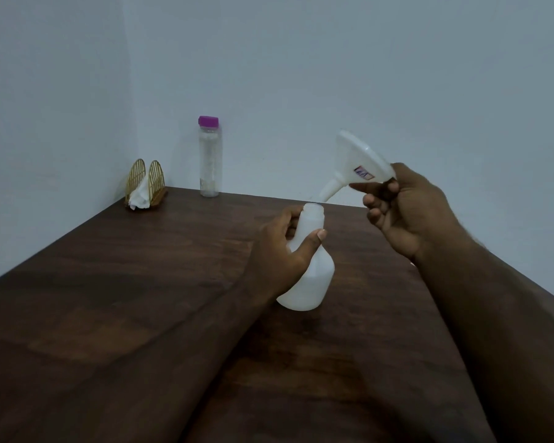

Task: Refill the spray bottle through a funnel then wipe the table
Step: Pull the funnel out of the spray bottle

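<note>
While the left hand (282,251) grips the open spray bottle (307,273) steady on the counter (141,282), the right hand (403,212) pinches the funnel (355,164) — spout tilted toward the neck, not yet seated.

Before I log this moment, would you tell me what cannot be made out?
Head view only.
Fill level of the white translucent plastic spray bottle: cloudy wall, left hand wraps its neck.
Sticker print on the white plastic funnel: too small; right hand hides part of the rim.
Contents of the clear purple-capped bottle: too distant.
</note>
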